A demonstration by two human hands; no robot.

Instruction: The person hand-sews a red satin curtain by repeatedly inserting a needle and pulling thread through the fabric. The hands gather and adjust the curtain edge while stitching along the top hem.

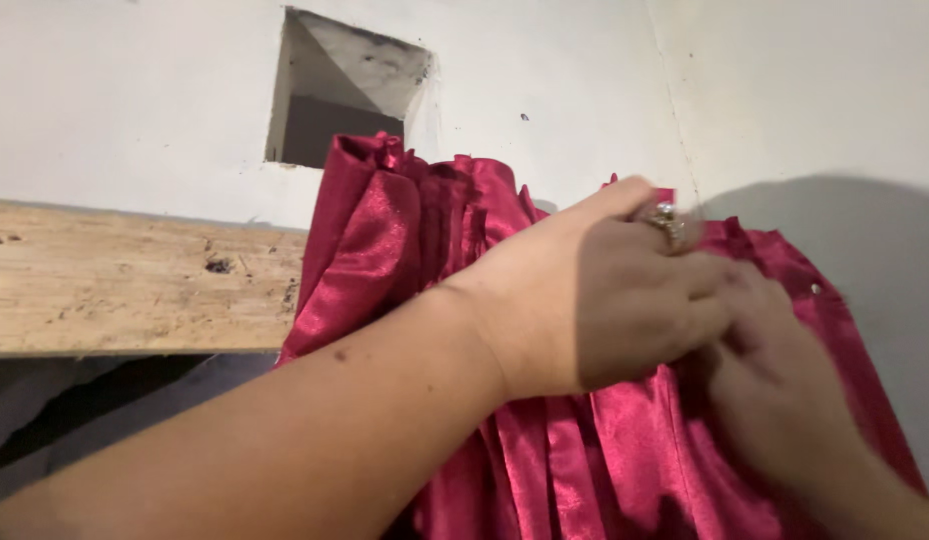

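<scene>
A shiny red satin curtain (405, 235), gathered in pleats, hangs against a white wall. My left hand (595, 295), wearing a ring, reaches across from the lower left and pinches the fabric near its upper right part. My right hand (775, 385) comes up from the lower right, blurred, and its fingers grip the same gathered cloth right beside the left hand's fingertips. The fabric between the two hands is hidden by the fingers.
A rough wooden plank (135, 280) runs horizontally on the left, touching the curtain's left edge. Above it, a square opening (335, 95) is cut into the white wall (805, 90). Dark shadow lies below the plank.
</scene>
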